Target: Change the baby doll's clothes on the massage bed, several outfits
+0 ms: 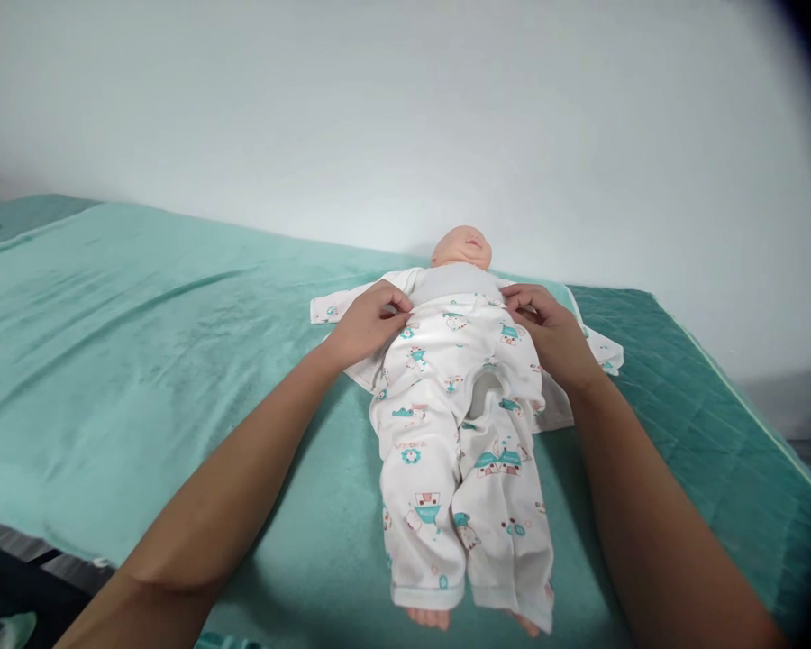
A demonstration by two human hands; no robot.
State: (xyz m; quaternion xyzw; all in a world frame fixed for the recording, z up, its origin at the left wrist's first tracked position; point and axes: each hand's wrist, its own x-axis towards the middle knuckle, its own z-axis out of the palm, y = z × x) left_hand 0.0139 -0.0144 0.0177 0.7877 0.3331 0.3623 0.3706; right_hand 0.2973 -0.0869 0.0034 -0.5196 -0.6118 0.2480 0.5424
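A baby doll (460, 245) lies on its back with its head toward the wall and its toes toward me. White printed baby pants (423, 424) cover its legs up to the waist. At the left side of the waistband, my left hand (377, 320) pinches the cloth between thumb and fingers. My right hand (544, 324) grips the waistband on the other side, its fingertips partly hidden. Under the doll spreads a white baby shirt (338, 305), opened out, with a sleeve to each side. A grey-white torso (456, 281) shows above the pants.
Smooth light green cloth (141, 361) covers the bed surface, with a darker quilted green cover (689, 406) on the right. A white wall (378, 117) rises directly behind the doll's head. The bed's front edge runs along the lower left.
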